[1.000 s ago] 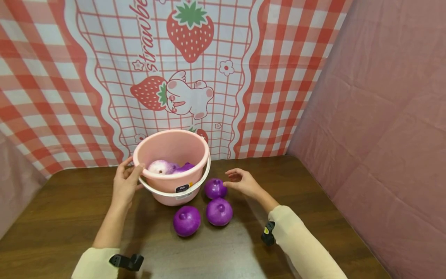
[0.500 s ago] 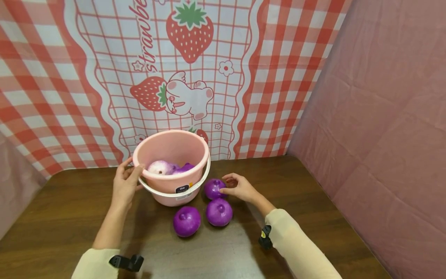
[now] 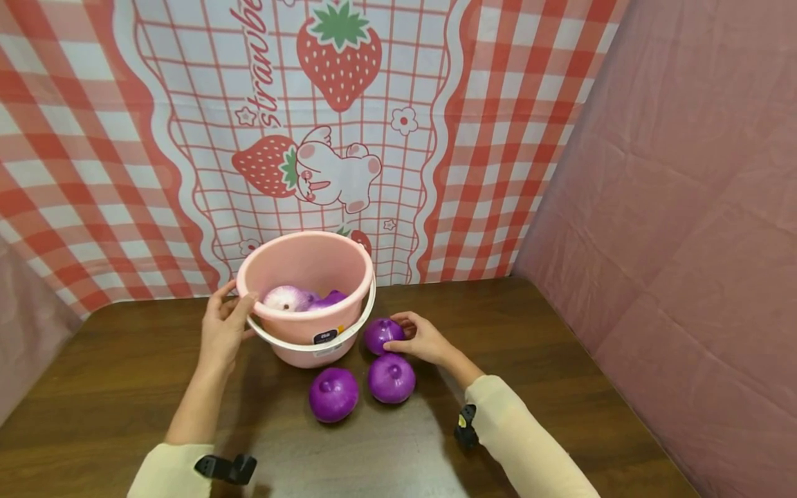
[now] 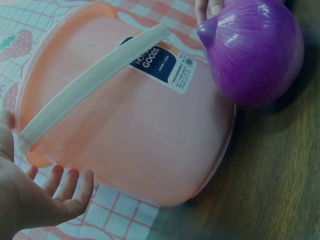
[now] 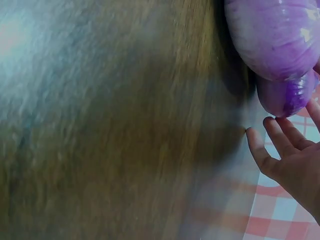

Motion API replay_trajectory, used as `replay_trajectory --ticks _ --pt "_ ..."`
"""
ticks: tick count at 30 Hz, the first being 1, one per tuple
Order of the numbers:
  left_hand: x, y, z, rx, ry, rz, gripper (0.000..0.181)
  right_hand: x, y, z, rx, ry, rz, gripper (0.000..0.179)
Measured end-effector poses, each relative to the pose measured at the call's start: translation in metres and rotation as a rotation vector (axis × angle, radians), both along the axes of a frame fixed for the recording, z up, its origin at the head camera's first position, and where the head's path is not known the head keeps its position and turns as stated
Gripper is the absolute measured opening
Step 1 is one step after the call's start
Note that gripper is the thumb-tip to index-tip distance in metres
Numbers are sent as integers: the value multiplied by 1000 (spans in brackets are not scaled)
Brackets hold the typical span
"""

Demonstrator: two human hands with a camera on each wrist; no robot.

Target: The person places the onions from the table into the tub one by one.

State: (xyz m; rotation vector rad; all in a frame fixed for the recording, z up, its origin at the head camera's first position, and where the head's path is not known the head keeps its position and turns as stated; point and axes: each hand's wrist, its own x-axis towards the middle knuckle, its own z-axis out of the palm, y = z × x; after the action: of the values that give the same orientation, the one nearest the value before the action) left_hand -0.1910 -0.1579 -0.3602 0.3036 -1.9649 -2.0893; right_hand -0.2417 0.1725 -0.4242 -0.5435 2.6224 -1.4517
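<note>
A pink bucket (image 3: 299, 339) with a white handle (image 4: 95, 85) stands toward the back of the table, left of centre. My left hand (image 3: 223, 326) grips the left side of its rim. Inside lie a pale onion (image 3: 286, 298) and a purple onion (image 3: 328, 300), partly hidden by the wall. To the right of the bucket, my right hand (image 3: 426, 339) holds a glossy purple onion (image 3: 382, 336), thumb in front and fingers behind; it still sits on the table. Just in front are two more purple onions, one nearer the right hand (image 3: 391, 379) and one further left (image 3: 333, 395).
A brown wooden table (image 3: 349, 456) carries everything. Behind it hangs a red and white checked cloth with strawberries (image 3: 339, 62). A plain pink cloth (image 3: 672, 207) borders the right side.
My right hand has moved left and slightly down, from beside the rearmost onion to thumb and fingers around it. The left hand and the bucket have stayed in place.
</note>
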Motion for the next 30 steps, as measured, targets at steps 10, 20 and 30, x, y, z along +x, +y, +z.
replay_trajectory --ticks 10,20,30 --pt "0 0 1 10 1 4 60 -3 -7 -7 12 27 -60 57" --pt "-1 0 0 18 9 5 59 -5 -2 -5 -36 38 -109 54" --pt "0 0 0 15 15 0 60 -5 11 9 -57 57 -122 54"
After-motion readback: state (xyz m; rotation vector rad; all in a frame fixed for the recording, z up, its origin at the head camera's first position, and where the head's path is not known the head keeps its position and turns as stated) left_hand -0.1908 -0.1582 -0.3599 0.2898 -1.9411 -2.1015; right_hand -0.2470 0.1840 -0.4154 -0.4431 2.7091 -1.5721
